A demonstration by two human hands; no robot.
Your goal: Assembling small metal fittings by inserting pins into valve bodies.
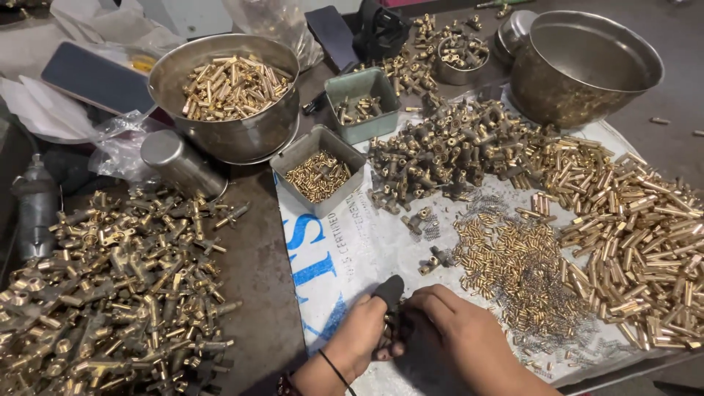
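White sack sheet (352, 249), hands (411, 330) pinching upright brass fitting (391, 323)

Two large round steel bowls (233, 132) (587, 73) stand far, two small square grey tins (317, 176) (363, 104) between, two hands (363, 334) (455, 337) near.

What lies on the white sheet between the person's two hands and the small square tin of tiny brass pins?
In the head view, between the hands and the tin, only the bare white sheet with blue print shows; no brass parts lie there.
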